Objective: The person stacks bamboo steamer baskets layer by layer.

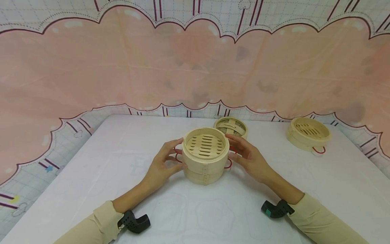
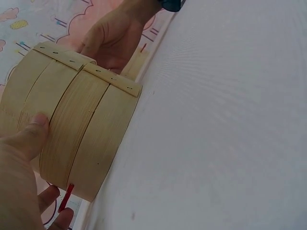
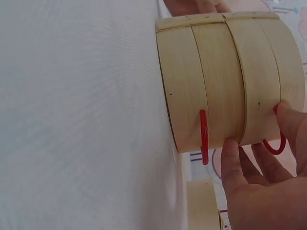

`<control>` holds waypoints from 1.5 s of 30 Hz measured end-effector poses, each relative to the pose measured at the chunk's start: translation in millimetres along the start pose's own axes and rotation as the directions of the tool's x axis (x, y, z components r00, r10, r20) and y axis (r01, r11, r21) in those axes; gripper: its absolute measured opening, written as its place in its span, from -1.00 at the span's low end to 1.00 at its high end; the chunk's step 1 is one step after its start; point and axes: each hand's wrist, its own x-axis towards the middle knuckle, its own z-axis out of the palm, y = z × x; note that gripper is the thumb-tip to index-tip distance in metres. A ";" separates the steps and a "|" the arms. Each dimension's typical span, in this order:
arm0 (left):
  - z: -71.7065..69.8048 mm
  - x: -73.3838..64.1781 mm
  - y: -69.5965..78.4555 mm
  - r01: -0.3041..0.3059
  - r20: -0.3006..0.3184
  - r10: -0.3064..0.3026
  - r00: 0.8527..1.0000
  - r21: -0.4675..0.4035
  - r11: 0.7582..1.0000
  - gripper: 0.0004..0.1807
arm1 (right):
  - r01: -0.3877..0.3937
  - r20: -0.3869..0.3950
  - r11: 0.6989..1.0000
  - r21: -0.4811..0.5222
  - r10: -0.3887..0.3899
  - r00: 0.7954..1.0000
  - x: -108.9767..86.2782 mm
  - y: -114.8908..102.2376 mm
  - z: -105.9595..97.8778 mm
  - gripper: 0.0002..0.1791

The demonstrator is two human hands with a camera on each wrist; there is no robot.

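Two round bamboo steamer baskets stand stacked on the white table, the upper basket [image 1: 204, 149] with a slotted base inside, directly on the lower basket [image 1: 198, 177]. My left hand [image 1: 166, 159] holds the stack's left side, thumb on the front wall of the upper basket and fingers round by the red handles. From the right side my right hand [image 1: 251, 157] holds the upper basket between thumb and fingers. In the right wrist view the thumb lies beside the upper red handle [image 3: 279, 147], while the lower red handle [image 3: 205, 136] hangs free.
Close behind the stack sits a bamboo steamer lid [image 1: 230, 127] with crossed strips, partly hidden. Another slotted steamer basket [image 1: 300, 140] with a red handle stands at the back right. A patterned cloth [image 1: 189, 67] hangs behind the white table [image 1: 106, 162].
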 end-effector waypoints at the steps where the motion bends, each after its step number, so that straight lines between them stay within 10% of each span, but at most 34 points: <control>1: -0.1 0.2 0.2 -0.001 0.000 0.001 1.000 -0.001 1.000 -0.19 | -0.003 0.000 1.000 -0.001 0.003 1.000 0.2 -0.5 0.0 -0.37; 45: -0.8 0.3 -0.1 -0.039 -0.013 0.039 0.999 0.008 0.999 -0.21 | 0.029 -0.044 0.990 -0.137 -0.035 0.998 4.2 -17.2 -13.6 -0.45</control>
